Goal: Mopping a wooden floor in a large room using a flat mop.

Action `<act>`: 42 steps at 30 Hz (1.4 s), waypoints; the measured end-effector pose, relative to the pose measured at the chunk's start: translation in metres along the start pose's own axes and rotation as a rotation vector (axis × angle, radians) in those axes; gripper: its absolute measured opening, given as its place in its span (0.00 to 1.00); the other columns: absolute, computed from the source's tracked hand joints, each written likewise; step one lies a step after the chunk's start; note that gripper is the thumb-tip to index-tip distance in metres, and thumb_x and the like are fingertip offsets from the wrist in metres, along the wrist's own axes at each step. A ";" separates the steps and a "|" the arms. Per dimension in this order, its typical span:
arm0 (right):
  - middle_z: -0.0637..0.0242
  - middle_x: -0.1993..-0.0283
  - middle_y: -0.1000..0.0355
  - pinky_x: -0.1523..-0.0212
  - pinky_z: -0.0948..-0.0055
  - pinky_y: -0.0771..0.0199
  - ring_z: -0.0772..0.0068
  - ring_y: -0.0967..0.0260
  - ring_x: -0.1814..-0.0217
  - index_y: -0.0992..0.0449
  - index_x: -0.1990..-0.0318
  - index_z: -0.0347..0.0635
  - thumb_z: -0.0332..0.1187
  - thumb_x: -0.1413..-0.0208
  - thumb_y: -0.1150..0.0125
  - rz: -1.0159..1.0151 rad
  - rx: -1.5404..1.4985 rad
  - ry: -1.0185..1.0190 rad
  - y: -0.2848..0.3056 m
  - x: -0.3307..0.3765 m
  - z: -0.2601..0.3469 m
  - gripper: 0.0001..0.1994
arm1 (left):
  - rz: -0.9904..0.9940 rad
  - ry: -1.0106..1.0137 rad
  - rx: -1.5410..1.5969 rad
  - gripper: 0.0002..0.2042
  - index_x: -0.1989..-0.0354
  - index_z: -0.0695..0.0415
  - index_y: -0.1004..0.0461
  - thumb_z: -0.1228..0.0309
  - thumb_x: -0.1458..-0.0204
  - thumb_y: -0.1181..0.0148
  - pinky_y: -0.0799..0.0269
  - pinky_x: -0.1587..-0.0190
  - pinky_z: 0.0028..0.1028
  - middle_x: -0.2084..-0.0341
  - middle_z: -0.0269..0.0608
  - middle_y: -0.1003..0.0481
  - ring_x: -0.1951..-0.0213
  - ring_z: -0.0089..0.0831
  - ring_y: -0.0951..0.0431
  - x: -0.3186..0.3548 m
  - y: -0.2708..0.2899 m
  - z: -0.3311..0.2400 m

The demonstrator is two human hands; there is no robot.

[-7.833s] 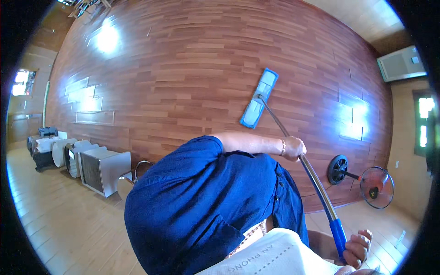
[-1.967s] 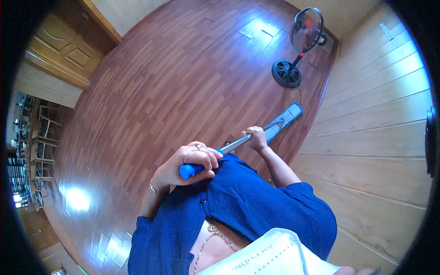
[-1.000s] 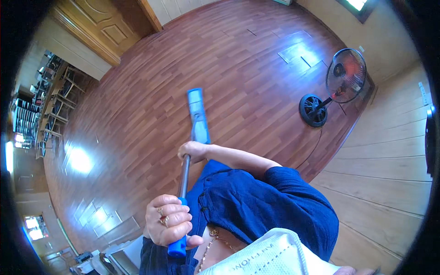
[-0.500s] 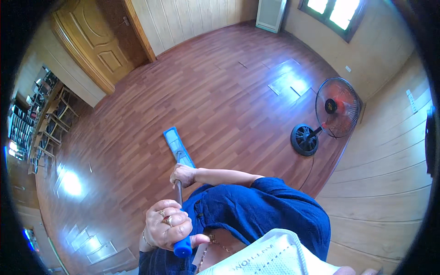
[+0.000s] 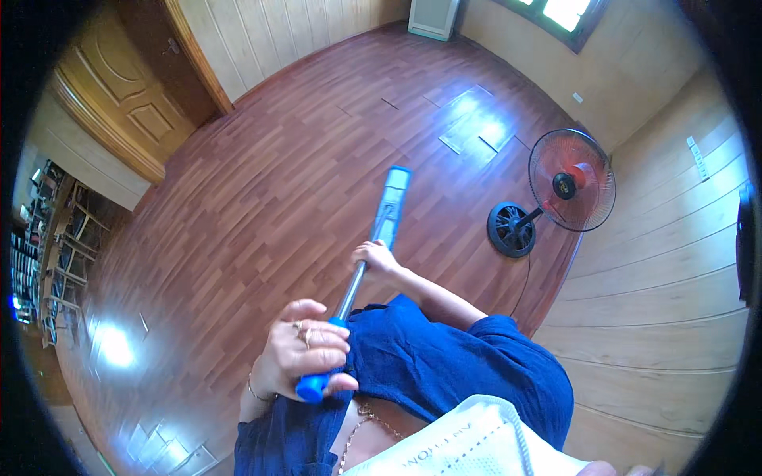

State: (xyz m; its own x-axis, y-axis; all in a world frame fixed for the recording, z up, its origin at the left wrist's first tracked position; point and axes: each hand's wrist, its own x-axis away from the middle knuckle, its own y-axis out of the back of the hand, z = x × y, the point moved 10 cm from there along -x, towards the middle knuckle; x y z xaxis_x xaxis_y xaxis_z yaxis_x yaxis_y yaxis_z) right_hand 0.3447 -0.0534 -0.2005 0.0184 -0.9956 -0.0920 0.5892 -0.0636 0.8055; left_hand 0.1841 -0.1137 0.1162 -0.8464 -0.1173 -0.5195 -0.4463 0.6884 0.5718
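A flat mop point(image 5: 349, 295) with a metal pole runs from just in front of me out over the wood-look floor point(image 5: 262, 214). My left hand point(image 5: 308, 349), with rings and a bracelet, is wrapped round its blue end grip, the thumb beneath and the fingers fairly straight. Farther down the pole, my right hand point(image 5: 377, 258) is closed on the metal part. Beyond that hand lies the long, narrow mop head point(image 5: 392, 202), blue and pale, pointing away and slightly right. My right hand covers part of the pole near the head.
A standing fan point(image 5: 565, 186) with a black base point(image 5: 511, 230) is at the right, its cord trailing over the floor toward me. Tables and chairs point(image 5: 67, 246) line the far left. A wooden door point(image 5: 123, 79) is at the back left, and a pale cabinet point(image 5: 432, 20) at the back.
The mop head has swung right and farther away from me, and both hands have moved with the pole. My left hand's fingers have loosened a little. The whole view has shifted slightly.
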 end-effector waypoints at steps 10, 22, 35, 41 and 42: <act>0.68 0.71 0.29 0.65 0.60 0.32 0.58 0.29 0.60 0.27 0.76 0.50 0.38 0.60 0.32 -0.322 0.080 -0.295 0.058 0.070 -0.121 0.09 | 0.136 0.115 0.126 0.12 0.71 0.54 0.25 0.64 0.59 0.29 0.35 0.46 0.39 0.64 0.36 0.21 0.52 0.40 0.24 -0.026 -0.043 0.083; 0.74 0.70 0.29 0.65 0.59 0.41 0.63 0.30 0.59 0.28 0.77 0.57 0.45 0.55 0.34 -0.137 0.162 -0.290 0.056 0.028 -0.196 0.10 | 0.067 0.200 0.116 0.12 0.68 0.54 0.24 0.69 0.60 0.29 0.33 0.49 0.37 0.62 0.39 0.21 0.55 0.37 0.23 -0.062 -0.049 0.117; 0.66 0.78 0.31 0.65 0.56 0.34 0.57 0.29 0.69 0.31 0.83 0.48 0.45 0.58 0.35 0.195 0.005 0.309 0.027 -0.062 -0.026 0.15 | -0.210 0.333 -0.251 0.13 0.72 0.53 0.25 0.68 0.66 0.27 0.32 0.55 0.39 0.68 0.36 0.22 0.59 0.40 0.23 -0.051 -0.002 0.017; 0.61 0.72 0.26 0.66 0.55 0.28 0.53 0.27 0.66 0.24 0.75 0.54 0.35 0.65 0.42 0.518 -0.100 0.602 -0.053 -0.046 0.109 0.06 | -0.361 0.292 -0.365 0.09 0.74 0.52 0.26 0.67 0.61 0.32 0.28 0.63 0.36 0.73 0.33 0.23 0.64 0.35 0.22 -0.028 0.015 -0.065; 0.61 0.72 0.26 0.65 0.55 0.28 0.52 0.27 0.65 0.24 0.74 0.53 0.36 0.64 0.41 0.557 -0.157 0.634 -0.065 -0.036 0.128 0.06 | -0.359 0.289 -0.371 0.09 0.74 0.52 0.26 0.66 0.59 0.32 0.28 0.65 0.35 0.74 0.35 0.23 0.67 0.36 0.21 -0.025 0.014 -0.077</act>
State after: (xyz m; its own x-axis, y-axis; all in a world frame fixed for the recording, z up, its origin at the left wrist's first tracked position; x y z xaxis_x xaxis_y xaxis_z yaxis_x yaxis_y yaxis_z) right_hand 0.2019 -0.0227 -0.1747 0.7587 -0.6492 -0.0541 0.4641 0.4803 0.7442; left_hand 0.1769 -0.1562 0.1862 -0.6455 -0.5229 -0.5567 -0.7468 0.2794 0.6035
